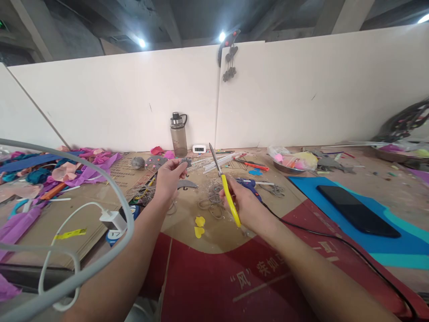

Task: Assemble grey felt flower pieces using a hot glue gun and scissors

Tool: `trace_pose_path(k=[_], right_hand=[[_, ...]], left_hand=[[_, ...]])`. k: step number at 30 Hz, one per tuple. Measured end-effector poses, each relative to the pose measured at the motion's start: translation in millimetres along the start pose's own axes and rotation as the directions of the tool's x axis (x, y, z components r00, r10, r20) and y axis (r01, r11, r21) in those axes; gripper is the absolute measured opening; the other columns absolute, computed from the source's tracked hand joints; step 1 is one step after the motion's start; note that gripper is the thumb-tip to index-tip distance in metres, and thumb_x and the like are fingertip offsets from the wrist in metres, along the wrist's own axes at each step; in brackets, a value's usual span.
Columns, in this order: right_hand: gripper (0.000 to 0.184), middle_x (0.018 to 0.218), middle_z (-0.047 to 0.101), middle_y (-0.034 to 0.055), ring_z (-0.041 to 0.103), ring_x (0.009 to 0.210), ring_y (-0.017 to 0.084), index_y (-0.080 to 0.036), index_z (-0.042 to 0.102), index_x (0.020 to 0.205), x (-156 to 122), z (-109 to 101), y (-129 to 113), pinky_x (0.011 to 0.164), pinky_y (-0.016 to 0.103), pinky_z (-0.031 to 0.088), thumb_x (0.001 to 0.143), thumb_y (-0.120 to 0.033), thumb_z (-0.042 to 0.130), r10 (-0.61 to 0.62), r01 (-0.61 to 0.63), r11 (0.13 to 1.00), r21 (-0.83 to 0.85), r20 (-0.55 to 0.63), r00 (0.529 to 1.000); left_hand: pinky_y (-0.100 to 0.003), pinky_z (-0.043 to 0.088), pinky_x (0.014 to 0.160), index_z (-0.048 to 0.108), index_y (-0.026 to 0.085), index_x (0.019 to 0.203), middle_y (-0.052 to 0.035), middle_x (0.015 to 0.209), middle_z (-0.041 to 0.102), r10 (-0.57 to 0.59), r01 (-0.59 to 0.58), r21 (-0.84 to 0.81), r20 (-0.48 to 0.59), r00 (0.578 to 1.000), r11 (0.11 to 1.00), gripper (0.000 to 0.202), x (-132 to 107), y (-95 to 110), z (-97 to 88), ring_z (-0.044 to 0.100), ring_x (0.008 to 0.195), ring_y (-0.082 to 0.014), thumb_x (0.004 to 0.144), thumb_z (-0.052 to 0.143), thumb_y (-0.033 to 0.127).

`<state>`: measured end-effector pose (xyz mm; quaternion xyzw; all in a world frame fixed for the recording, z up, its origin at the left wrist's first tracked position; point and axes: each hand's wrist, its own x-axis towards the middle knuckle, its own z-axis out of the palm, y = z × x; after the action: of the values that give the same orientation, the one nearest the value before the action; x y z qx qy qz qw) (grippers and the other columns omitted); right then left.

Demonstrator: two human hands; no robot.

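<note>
My left hand (168, 178) is raised over the cardboard-covered table, its fingers pinched on a small grey felt piece (186, 163). My right hand (241, 205) is closed around the yellow handles of a pair of scissors (224, 184), whose blades point up and away toward the grey piece, a short gap apart from it. Below and between the hands lie a grey crescent-shaped cutout (186, 184), curled grey offcuts (211, 201) and two small yellow shapes (199, 226).
A blue glue gun (247, 184) with a black cord lies behind my right hand. A black phone (357, 210) rests on blue sheets at right. Water bottle (178, 134), small clock (199, 148), glue sticks, a bowl of scraps (292, 161), coloured paper heap (60, 170), white charger (112, 220) at left.
</note>
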<state>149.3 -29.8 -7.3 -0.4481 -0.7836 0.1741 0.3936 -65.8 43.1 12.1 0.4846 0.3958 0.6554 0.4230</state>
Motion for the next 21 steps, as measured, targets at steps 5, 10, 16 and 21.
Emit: trace_pose_path(k=[5,10,16,21], right_hand=[[0.047,0.116,0.066,0.0077,0.061,0.105,0.02,-0.019,0.054,0.122,-0.9,5.1,-3.2,0.092,0.032,0.046,0.076,-0.01,0.053,-0.055,0.056,0.998,0.013,-0.081,0.995],[0.04,0.115,0.063,0.0081,0.06,0.104,0.02,-0.018,0.054,0.121,-1.8,6.1,-4.8,0.094,0.032,0.045,0.082,-0.023,0.059,-0.066,0.068,0.998,0.011,-0.108,0.992],[0.044,0.113,0.06,0.0093,0.057,0.102,0.021,-0.021,0.053,0.126,-4.4,6.6,-5.2,0.091,0.035,0.046,0.082,-0.018,0.055,-0.044,0.036,0.988,-0.149,-0.048,0.998],[0.049,0.11,0.06,0.0088,0.06,0.095,0.022,-0.024,0.055,0.128,-4.7,6.4,-8.5,0.084,0.033,0.048,0.08,-0.017,0.055,0.037,-0.046,0.955,-0.292,-0.038,0.999]], left_hand=[[-0.021,0.035,0.05,0.061,0.015,0.068,0.0036,0.055,0.053,-0.011,0.012,-0.005,0.046,0.999,1.0,0.02,-5.5,1.7,4.5,0.046,0.05,-0.0065,0.064,0.077,0.026],[-0.021,0.038,0.051,0.06,0.015,0.069,0.0033,0.058,0.054,-0.039,0.043,-0.074,0.059,0.998,0.996,0.022,-8.7,3.4,7.3,0.048,0.052,-0.0069,0.062,0.078,0.025],[-0.021,0.04,0.051,0.061,0.015,0.069,0.0021,0.06,0.056,-0.05,0.055,-0.09,0.058,0.997,0.994,0.021,-12.1,6.9,10.2,0.05,0.053,-0.0072,0.062,0.078,0.024],[-0.02,0.036,0.049,0.063,0.014,0.069,0.0018,0.057,0.054,-0.04,0.047,-0.07,0.102,0.994,0.996,0.016,-14.5,8.0,12.0,0.046,0.05,-0.0062,0.064,0.075,0.024]])
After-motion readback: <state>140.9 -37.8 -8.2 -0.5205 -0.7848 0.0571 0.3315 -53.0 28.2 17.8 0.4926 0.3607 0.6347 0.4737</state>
